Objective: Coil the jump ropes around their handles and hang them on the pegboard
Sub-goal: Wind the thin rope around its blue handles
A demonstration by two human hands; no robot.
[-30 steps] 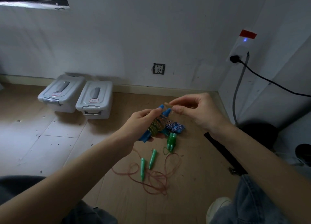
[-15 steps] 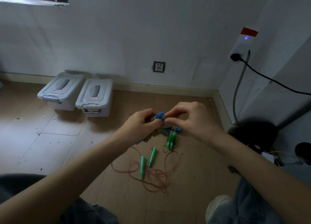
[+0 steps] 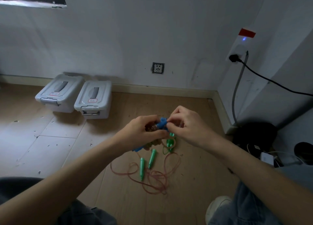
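My left hand (image 3: 141,131) grips a pair of blue jump rope handles (image 3: 161,124) with a rope wound round them, held above the wooden floor. My right hand (image 3: 187,125) pinches the rope at the top end of those blue handles. Below on the floor lie two light green handles (image 3: 147,162) with a loose reddish rope (image 3: 152,177) tangled around them. A second pair of darker green handles (image 3: 170,142) lies just under my hands, partly hidden. No pegboard is in view.
Two grey lidded storage boxes (image 3: 75,94) stand against the white wall at the left. A wall socket (image 3: 158,68) sits low on the wall. A black cable (image 3: 264,79) and a dark round object (image 3: 255,136) occupy the right corner. My knees and a white shoe (image 3: 218,207) frame the bottom.
Both hands have dropped lower and drawn together. My right hand, which held the rope end raised beside the blue handles, now pinches right at their top end.
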